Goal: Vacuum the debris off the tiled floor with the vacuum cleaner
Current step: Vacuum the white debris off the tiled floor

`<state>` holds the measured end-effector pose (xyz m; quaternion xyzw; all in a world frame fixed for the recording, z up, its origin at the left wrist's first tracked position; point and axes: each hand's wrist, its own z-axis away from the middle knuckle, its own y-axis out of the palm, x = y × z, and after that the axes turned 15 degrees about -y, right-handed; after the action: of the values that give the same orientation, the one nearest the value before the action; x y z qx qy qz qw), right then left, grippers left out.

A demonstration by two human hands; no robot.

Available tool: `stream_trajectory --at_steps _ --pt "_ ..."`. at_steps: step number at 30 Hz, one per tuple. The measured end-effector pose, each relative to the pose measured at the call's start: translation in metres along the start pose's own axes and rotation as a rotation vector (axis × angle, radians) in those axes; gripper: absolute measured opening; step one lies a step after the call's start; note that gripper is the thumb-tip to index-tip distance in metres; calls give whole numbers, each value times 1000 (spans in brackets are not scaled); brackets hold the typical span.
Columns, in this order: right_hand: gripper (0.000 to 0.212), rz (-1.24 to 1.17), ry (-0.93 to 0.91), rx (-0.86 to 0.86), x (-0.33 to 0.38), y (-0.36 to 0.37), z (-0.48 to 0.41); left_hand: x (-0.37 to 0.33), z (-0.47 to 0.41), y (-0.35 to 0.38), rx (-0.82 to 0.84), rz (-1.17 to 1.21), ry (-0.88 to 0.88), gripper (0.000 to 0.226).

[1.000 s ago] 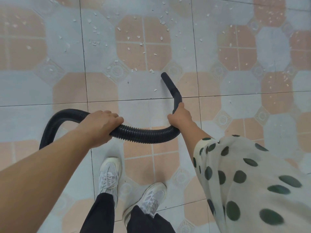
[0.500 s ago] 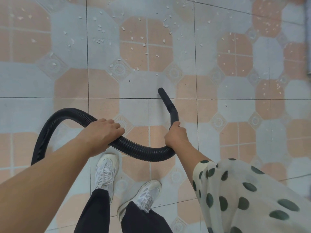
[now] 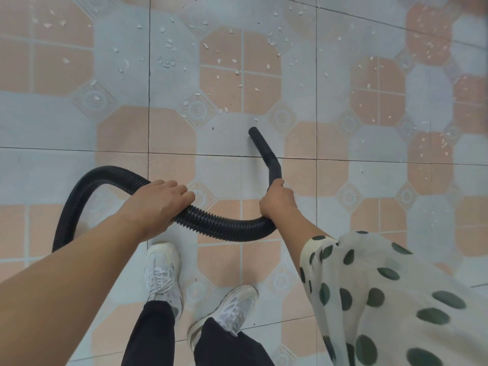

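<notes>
A black ribbed vacuum hose curves across the view from the lower left to my right hand. My left hand grips the hose from above at its middle. My right hand grips the rigid bent nozzle tube at its lower end. The nozzle tip points at the tiled floor, just short of a small white scrap. White debris scraps lie scattered over the tiles beyond the nozzle, several more at the far right. The vacuum body is out of view.
My two white shoes stand on the tiles below the hose, with black trouser legs. A white sleeve with dark green dots covers my right arm at the lower right. The tiles near my feet show no debris.
The nozzle first drew back toward me away from the scraps. Now it has shifted forward a little and stands just short of them. Both hands keep their grips.
</notes>
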<state>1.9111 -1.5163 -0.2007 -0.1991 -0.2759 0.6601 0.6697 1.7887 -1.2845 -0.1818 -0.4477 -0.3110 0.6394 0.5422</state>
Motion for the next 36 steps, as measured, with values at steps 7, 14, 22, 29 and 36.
stream_trajectory --at_steps 7,14,22,29,36 --pt "76 23 -67 14 29 -8 -12 27 1 -4 48 38 -30 37" --pt "76 57 -137 32 71 -22 -32 61 -8 -20 58 47 -93 25" --pt "70 -79 71 8 50 -29 -17 58 -24 -36 50 92 -17 23" --pt "63 -97 94 -60 24 -50 -38 35 -50 -30 28 100 -6 22" --pt "53 -137 63 -47 -8 -61 -43 11 -68 -35 9 43 47 40"
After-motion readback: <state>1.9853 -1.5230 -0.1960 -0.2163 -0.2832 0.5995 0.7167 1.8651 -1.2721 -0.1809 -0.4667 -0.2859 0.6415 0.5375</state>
